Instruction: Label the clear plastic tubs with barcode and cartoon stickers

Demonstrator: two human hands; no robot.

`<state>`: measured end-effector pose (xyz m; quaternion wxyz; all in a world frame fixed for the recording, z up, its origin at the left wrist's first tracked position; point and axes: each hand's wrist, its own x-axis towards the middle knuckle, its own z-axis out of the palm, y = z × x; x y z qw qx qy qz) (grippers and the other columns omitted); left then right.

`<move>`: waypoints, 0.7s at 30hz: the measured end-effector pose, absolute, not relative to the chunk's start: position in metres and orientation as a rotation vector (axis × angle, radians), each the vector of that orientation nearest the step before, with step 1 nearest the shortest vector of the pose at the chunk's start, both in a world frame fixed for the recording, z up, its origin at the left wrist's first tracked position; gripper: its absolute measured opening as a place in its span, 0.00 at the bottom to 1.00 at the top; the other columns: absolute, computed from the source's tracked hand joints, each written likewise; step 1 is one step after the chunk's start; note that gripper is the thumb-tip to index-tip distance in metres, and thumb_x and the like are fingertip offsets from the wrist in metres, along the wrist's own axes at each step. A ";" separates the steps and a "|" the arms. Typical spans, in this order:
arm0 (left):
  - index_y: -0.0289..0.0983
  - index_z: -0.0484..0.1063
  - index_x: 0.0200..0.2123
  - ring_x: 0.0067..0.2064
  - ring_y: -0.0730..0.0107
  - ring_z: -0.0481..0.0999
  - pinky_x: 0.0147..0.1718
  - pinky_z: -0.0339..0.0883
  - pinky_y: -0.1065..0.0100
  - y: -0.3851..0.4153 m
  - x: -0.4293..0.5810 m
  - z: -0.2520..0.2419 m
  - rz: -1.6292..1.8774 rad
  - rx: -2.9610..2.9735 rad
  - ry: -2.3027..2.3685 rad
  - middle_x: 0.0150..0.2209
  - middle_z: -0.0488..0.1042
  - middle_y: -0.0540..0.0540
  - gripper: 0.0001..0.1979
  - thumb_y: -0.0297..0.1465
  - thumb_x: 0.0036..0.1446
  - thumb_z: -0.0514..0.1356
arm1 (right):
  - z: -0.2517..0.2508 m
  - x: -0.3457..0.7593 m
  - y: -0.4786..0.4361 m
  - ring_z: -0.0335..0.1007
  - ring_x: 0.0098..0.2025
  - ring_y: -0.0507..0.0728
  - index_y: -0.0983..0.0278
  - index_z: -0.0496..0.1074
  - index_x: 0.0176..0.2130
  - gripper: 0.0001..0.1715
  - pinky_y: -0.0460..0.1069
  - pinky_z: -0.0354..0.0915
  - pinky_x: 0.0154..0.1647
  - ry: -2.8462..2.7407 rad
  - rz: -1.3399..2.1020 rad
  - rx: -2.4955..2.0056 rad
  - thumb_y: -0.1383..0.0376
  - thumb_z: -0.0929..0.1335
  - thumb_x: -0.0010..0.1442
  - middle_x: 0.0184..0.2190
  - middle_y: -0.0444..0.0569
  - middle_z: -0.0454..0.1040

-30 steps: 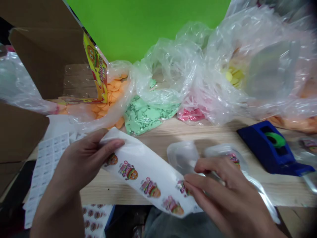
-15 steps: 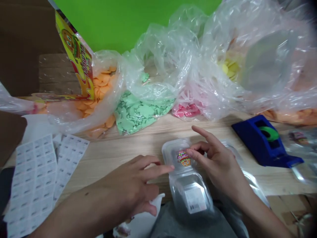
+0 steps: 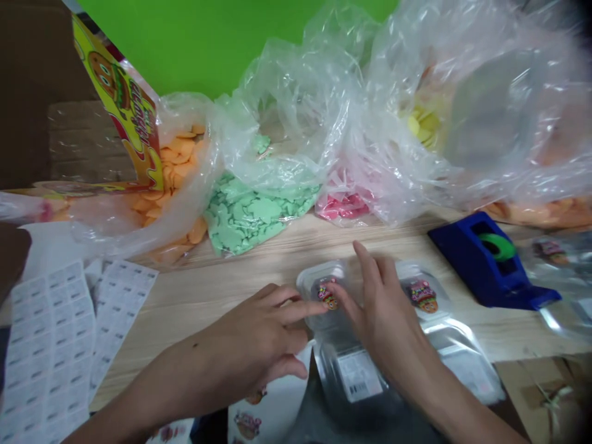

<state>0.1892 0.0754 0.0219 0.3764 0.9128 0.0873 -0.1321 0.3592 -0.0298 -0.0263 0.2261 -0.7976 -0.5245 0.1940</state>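
Note:
Two transparent plastic trays lie on the wooden table (image 3: 240, 280), each with a small burger sticker on its lid. The left tray (image 3: 321, 277) has a burger sticker (image 3: 327, 296) touched by the index fingertip of my left hand (image 3: 252, 339). My right hand (image 3: 382, 308) rests over the same lid, its fingers spread and one fingertip at the sticker. The right tray's sticker (image 3: 422, 296) stands uncovered. A white burger sticker sheet (image 3: 271, 413) lies partly under my left hand.
Plastic bags of orange (image 3: 178, 185), green (image 3: 252, 216), pink (image 3: 342, 206) and yellow (image 3: 419, 126) wafers line the back of the table. A blue tape dispenser (image 3: 481, 259) stands right, and barcode label sheets (image 3: 49, 348) lie left.
My hands have let go of the sticker sheet, which now lies low in view. Both hands have come together at the left tray's sticker, and the right tray's sticker has come into full view.

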 end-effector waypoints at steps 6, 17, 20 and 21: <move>0.37 0.68 0.26 0.65 0.58 0.47 0.57 0.54 0.57 0.079 0.187 0.009 -0.260 2.185 0.474 0.65 0.47 0.45 0.10 0.34 0.59 0.57 | -0.022 0.362 -0.036 0.66 0.40 0.63 0.66 0.69 0.45 0.20 0.60 0.64 0.41 -1.408 0.821 -2.164 0.54 0.60 0.63 0.36 0.55 0.67; 0.37 0.67 0.26 0.63 0.59 0.53 0.58 0.54 0.62 0.070 0.185 0.024 -0.177 2.255 0.507 0.64 0.50 0.48 0.11 0.34 0.60 0.56 | -0.018 0.352 -0.046 0.67 0.36 0.57 0.60 0.60 0.41 0.17 0.54 0.67 0.36 -0.960 0.883 -1.857 0.56 0.68 0.55 0.33 0.47 0.68; 0.38 0.70 0.28 0.63 0.61 0.54 0.57 0.56 0.65 0.078 0.174 0.030 -0.196 2.182 0.529 0.63 0.53 0.50 0.09 0.33 0.59 0.56 | -0.001 0.365 -0.051 0.69 0.28 0.52 0.56 0.58 0.41 0.16 0.46 0.67 0.24 -0.647 1.150 -1.547 0.58 0.68 0.56 0.29 0.41 0.68; 0.39 0.71 0.30 0.61 0.61 0.57 0.55 0.58 0.67 0.082 0.169 0.033 -0.195 2.163 0.553 0.61 0.58 0.50 0.06 0.32 0.59 0.57 | 0.004 0.375 -0.054 0.69 0.26 0.51 0.56 0.59 0.42 0.15 0.45 0.66 0.21 -0.623 1.140 -1.539 0.57 0.67 0.57 0.28 0.41 0.69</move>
